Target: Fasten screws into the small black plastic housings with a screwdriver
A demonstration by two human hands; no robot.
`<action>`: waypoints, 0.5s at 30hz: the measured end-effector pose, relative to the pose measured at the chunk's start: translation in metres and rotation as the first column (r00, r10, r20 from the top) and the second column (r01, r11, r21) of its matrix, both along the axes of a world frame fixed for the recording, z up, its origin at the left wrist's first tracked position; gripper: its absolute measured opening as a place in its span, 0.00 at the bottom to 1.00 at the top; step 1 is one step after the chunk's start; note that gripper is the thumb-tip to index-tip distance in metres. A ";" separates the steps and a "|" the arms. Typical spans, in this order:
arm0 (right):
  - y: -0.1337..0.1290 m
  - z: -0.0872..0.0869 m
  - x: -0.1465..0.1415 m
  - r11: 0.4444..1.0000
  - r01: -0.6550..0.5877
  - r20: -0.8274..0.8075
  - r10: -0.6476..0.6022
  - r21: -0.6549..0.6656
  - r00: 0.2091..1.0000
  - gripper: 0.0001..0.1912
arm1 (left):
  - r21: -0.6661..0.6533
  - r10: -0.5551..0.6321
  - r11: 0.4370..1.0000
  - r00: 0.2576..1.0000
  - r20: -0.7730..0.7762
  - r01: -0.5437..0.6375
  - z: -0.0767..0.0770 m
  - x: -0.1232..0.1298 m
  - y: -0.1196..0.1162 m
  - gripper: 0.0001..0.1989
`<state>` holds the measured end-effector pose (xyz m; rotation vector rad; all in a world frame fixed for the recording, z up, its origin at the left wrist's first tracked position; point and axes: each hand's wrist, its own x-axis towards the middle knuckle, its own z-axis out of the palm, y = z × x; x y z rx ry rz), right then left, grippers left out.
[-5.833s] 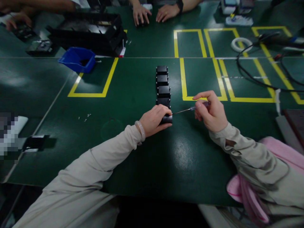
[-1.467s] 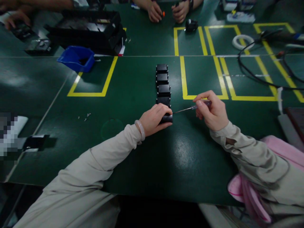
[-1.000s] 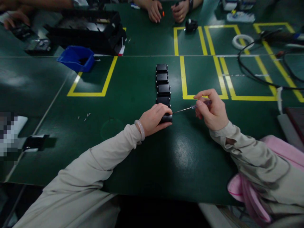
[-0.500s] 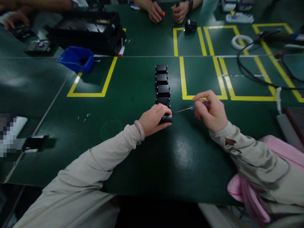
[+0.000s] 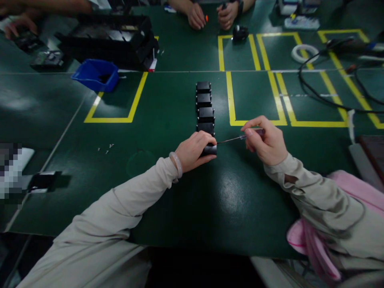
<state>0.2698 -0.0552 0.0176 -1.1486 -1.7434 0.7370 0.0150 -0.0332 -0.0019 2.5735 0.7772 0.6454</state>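
My left hand [image 5: 193, 151] grips a small black block [image 5: 209, 150] at the near end of a row, fingers over its top and thumb along its near side. Beyond it, several similar black blocks [image 5: 205, 115] stand in a line, with small shiny screw-like bits at their corners. In my right hand [image 5: 265, 140] is a screwdriver [image 5: 243, 137] with a see-through handle, held between thumb and fingers. Its thin shaft points left, and the tip meets the right side of the held block near my left index finger. The exact contact is hidden.
Several tiny screws [image 5: 107, 149] lie to the left. A blue bin [image 5: 97, 75] stands before a stack of black trays [image 5: 111, 38]. Across the table are another person's hands [image 5: 211, 15]. Black cable [image 5: 309, 88] and a white ring [image 5: 305, 53] lie at right.
Almost nothing differs. The fingers of my right hand on the screwdriver handle have shifted slightly; my left hand keeps its grip on the black block.
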 end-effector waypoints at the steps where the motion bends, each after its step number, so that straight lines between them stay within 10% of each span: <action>1: 0.000 0.000 0.000 1.000 0.002 0.006 -0.002 -0.001 1.000 0.08 | 0.001 -0.001 1.000 1.000 -0.001 0.001 0.000 0.000 0.000 0.14; 15: 0.001 0.000 -0.002 1.000 0.009 -0.029 -0.009 0.001 1.000 0.08 | 0.008 0.004 1.000 1.000 -0.008 -0.004 0.000 0.000 0.000 0.15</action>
